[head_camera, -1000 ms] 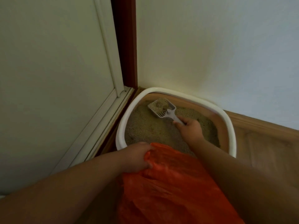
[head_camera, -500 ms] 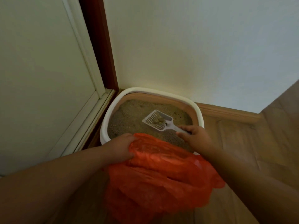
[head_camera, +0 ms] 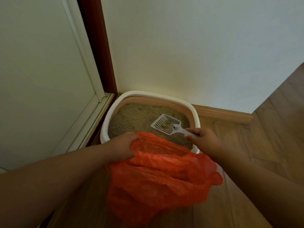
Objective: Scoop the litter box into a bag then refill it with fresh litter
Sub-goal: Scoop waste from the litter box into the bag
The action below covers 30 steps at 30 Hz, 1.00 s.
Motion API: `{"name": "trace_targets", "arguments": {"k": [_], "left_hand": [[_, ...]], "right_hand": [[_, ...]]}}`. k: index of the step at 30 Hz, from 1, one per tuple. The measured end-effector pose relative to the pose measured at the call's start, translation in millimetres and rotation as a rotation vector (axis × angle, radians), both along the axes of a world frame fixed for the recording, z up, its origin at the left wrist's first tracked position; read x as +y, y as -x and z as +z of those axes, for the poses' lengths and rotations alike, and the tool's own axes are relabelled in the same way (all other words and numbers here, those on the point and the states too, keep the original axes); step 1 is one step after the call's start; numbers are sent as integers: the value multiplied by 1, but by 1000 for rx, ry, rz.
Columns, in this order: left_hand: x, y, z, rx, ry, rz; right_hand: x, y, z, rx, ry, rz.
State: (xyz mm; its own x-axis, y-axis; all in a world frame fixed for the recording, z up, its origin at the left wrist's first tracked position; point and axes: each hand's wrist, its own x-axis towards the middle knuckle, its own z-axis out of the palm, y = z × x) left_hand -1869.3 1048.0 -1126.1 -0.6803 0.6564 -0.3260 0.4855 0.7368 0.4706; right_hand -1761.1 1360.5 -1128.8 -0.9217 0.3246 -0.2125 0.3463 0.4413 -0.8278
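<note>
A white-rimmed litter box point(head_camera: 105, 122) sits in the room corner, filled with sandy litter point(head_camera: 133, 119). My right hand point(head_camera: 205, 142) grips the handle of a grey slotted scoop point(head_camera: 164, 126), held above the litter with a few clumps resting in it. My left hand point(head_camera: 123, 146) clutches the rim of an orange plastic bag point(head_camera: 161, 175), which hangs in front of the box and hides its near edge. The bag's mouth faces the scoop, just below it.
A pale door point(head_camera: 41, 79) with a dark red frame point(head_camera: 97, 46) stands to the left of the box. A white wall point(head_camera: 189, 46) runs behind it, with a wooden skirting board point(head_camera: 222, 113). Wooden floor point(head_camera: 271, 129) extends to the right.
The scoop has been lifted out of the litter at the far side and drawn back toward the bag, shedding loose litter and keeping clumps. The view has pulled back from the box.
</note>
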Motion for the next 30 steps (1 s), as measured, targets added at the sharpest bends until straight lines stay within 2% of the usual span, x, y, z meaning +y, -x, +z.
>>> {"name": "trace_targets", "arguments": {"k": [13, 19, 22, 25, 30], "left_hand": [[7, -4, 8, -44, 16, 10], [4, -3, 11, -85, 1, 21], [3, -2, 13, -67, -1, 29], [5, -4, 16, -73, -10, 29], [7, -7, 18, -80, 16, 23]], "right_hand": [[2, -9, 21, 45, 43, 87], [11, -19, 42, 56, 107, 224], [15, -21, 47, 23, 22, 315], [16, -22, 49, -36, -163, 450], [6, -19, 46, -12, -442, 672]]}}
